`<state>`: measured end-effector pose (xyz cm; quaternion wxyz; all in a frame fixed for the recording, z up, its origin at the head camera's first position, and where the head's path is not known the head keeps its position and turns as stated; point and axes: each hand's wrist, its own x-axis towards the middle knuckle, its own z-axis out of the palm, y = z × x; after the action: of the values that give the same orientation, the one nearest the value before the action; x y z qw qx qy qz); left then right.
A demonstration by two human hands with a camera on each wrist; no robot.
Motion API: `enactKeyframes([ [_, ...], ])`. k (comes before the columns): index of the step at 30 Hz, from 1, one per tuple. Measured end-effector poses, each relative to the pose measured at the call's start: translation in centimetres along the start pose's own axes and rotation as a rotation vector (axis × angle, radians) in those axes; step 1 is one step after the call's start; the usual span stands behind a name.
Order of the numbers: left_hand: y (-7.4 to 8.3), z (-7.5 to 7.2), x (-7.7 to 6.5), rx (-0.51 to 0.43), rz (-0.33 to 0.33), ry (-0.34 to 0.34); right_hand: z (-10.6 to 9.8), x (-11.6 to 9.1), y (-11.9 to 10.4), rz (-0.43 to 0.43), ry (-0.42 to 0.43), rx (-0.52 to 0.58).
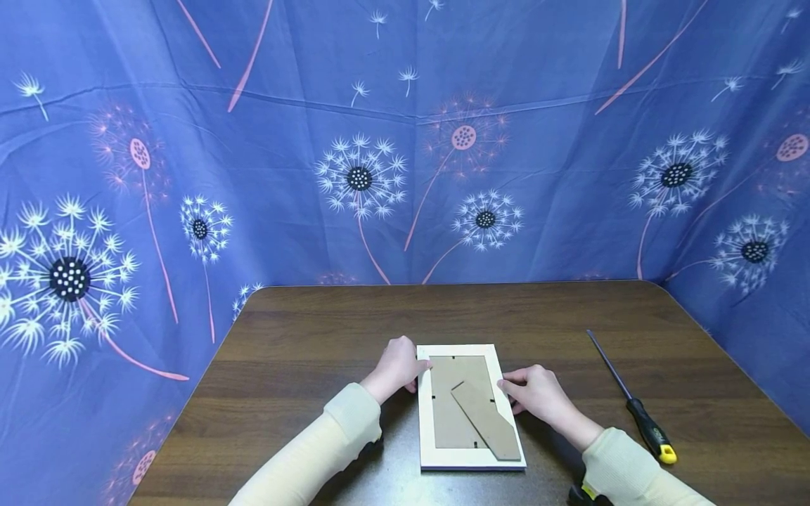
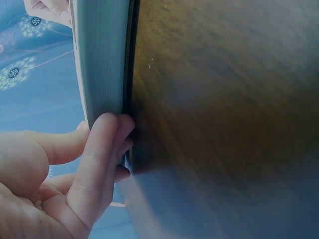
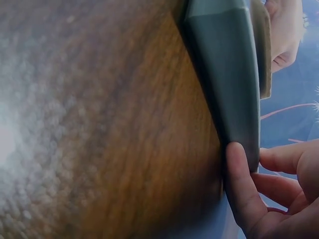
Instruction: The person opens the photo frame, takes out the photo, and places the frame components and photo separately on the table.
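Observation:
A white picture frame point(image 1: 460, 460) lies face down on the table, its brown backing board point(image 1: 458, 372) and slanted easel stand point(image 1: 487, 425) showing in the head view. My left hand point(image 1: 397, 365) holds the frame's left edge near the far corner, thumb on the back. In the left wrist view, the fingers point(image 2: 102, 154) press the frame's side point(image 2: 104, 64). On the opposite edge, my right hand point(image 1: 538, 393) pinches the frame between thumb and fingers. The right wrist view has a fingertip point(image 3: 237, 154) against the frame's side point(image 3: 224, 74). The face of the frame is hidden.
A screwdriver point(image 1: 645, 422) with a black and yellow handle lies on the wooden table point(image 1: 304, 344) to the right. A black and yellow object point(image 1: 588, 494), partly hidden by the right sleeve, sits at the near edge of view. Blue dandelion-print cloth point(image 1: 278, 211) hangs behind and at both sides.

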<state>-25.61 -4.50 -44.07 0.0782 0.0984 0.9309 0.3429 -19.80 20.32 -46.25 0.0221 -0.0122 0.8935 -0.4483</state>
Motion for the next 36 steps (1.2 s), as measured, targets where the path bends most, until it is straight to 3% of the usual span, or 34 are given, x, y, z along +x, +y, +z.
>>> enactKeyframes([
  [6,-0.1,0.1,0.1,-0.004,-0.018,-0.006,0.1,0.1,0.1,0.000,0.003,-0.010],
  [21,-1.0,-0.4,0.3,-0.177,-0.036,-0.072,-0.8,0.0,0.2,-0.014,-0.070,0.044],
  [28,-1.4,-0.5,0.1,-0.262,-0.052,-0.089,-3.4,-0.7,0.2,-0.042,-0.122,-0.027],
  [36,-1.5,-0.4,0.0,-0.258,-0.058,-0.067,-7.0,-1.5,-0.5,-0.103,-0.096,-0.238],
])
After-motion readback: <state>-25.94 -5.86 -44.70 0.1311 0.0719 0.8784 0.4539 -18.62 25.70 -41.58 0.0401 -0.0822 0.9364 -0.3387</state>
